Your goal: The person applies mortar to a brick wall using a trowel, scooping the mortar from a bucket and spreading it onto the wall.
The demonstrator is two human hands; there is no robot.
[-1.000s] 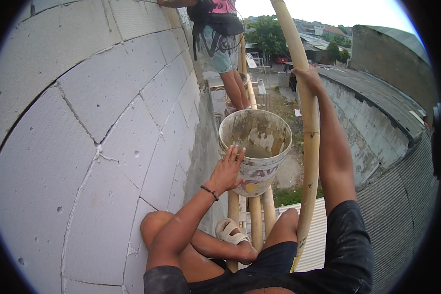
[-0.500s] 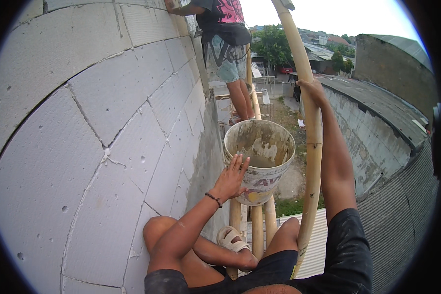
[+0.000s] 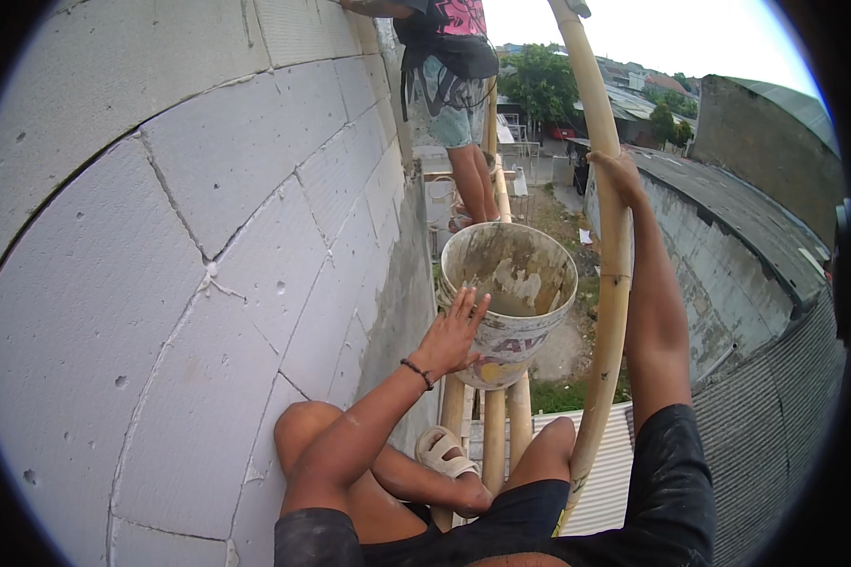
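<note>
White bucket [image 3: 531, 333] with dark lettering [image 3: 515, 348] sits on bamboo poles [image 3: 495, 439] beside a block wall [image 3: 194, 378], a co-worker [image 3: 449, 94] beyond. Left hand [image 3: 452, 338] lies spread against the bucket's rim [image 3: 556, 305]; right hand [image 3: 618, 176] grasps an upright pole [image 3: 615, 283].

Pale crust [image 3: 517, 276] roughens a matt plastic bucket [image 3: 525, 333] (patchiest inside its rim [image 3: 574, 290]) above smooth bamboo poles [image 3: 494, 435]; a smooth bamboo upright [image 3: 615, 269] fills my right hand [image 3: 619, 175], my sleeves [image 3: 667, 472] are dusty cloth, the wall blocks [image 3: 203, 378] matt and pitted.

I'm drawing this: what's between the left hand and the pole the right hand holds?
The stained bucket; the head view shows it between left hand and pole.
</note>
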